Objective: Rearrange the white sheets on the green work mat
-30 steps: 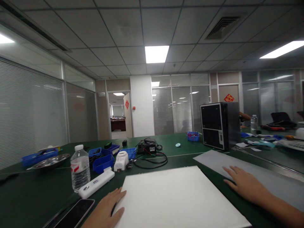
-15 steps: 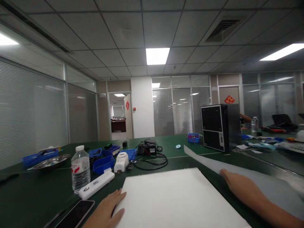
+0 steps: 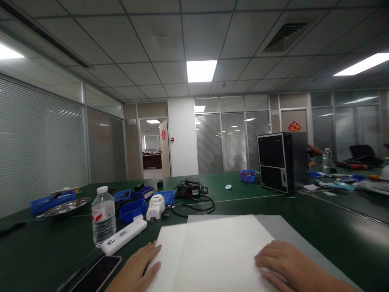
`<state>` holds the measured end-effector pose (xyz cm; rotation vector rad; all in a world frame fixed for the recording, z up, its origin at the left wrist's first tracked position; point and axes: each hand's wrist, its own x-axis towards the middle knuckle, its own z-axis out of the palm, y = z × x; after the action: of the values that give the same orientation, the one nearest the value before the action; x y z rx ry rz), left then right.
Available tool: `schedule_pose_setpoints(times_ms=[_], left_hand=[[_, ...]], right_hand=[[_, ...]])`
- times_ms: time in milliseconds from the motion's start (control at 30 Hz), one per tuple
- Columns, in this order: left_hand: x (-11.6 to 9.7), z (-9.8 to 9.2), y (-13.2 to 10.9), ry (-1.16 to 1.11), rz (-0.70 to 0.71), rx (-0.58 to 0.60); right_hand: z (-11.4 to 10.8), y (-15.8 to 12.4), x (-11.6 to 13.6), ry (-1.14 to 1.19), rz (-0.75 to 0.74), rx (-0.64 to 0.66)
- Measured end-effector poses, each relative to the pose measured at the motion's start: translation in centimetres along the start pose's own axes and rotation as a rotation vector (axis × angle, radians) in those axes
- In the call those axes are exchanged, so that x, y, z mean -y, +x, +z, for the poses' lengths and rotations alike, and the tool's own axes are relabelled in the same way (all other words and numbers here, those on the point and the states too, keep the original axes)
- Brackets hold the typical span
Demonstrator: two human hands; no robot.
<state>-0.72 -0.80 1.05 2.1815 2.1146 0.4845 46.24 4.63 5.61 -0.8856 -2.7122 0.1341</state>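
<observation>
- Green tabletop point(image 3: 45, 251) runs wide across an office of glass partitions, ceiling lights glowing overhead.
- Far left, a steel dish point(image 3: 65, 207) sits beside a long blue tray point(image 3: 48, 200).
- Moving in: a capped water bottle point(image 3: 103, 215) stands upright, a white bar-shaped device point(image 3: 123, 236) just beside it, a dark phone point(image 3: 95, 275) lying near the bottom edge.
- Behind those, blue bins point(image 3: 132, 207), a small white fan-like unit point(image 3: 154, 205) and a tangle of black cable point(image 3: 194, 205).
- Left hand point(image 3: 136, 269) lies flat, fingers together, resting on the left edge of the white board point(image 3: 165, 259).
- Over that board lies a translucent grey sheet point(image 3: 225, 247), shifted slightly to the right.
- Right hand point(image 3: 287, 265) presses down on the sheet, fingers slightly curled and close together.
- Further right, a black computer case point(image 3: 281, 161) stands upright.
</observation>
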Motion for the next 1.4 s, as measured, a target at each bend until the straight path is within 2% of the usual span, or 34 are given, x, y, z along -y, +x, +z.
schedule_pose_setpoints(times_ms=[133, 233, 467, 633, 867, 1100, 1400], left_hand=[[0.2, 0.2, 0.0, -0.010, 0.004, -0.006], [0.3, 0.3, 0.0, -0.041, 0.012, -0.022], [-0.2, -0.2, -0.1, -0.035, 0.012, -0.023], [0.2, 0.1, 0.0, -0.040, 0.028, -0.036], [0.3, 0.3, 0.1, -0.067, 0.025, -0.048], [0.1, 0.1, 0.1, -0.004, 0.016, -0.008], [-0.8, -1.2, 0.1, -0.076, -0.065, 0.073]], right_hand=[[0.4, 0.0, -2.3, -0.060, 0.218, -0.058], [1.1, -0.1, -3.6, -0.033, 0.264, -0.062], [2.0, -0.9, -3.6, 0.166, 0.174, 0.038], [1.3, -0.3, -2.7, 0.056, 0.179, -0.046], [0.8, -0.1, -1.4, 0.059, 0.115, 0.008], [-0.3, 0.2, 0.5, 0.057, -0.048, 0.016], [-0.2, 0.0, -0.2, 0.117, -0.095, -0.025]])
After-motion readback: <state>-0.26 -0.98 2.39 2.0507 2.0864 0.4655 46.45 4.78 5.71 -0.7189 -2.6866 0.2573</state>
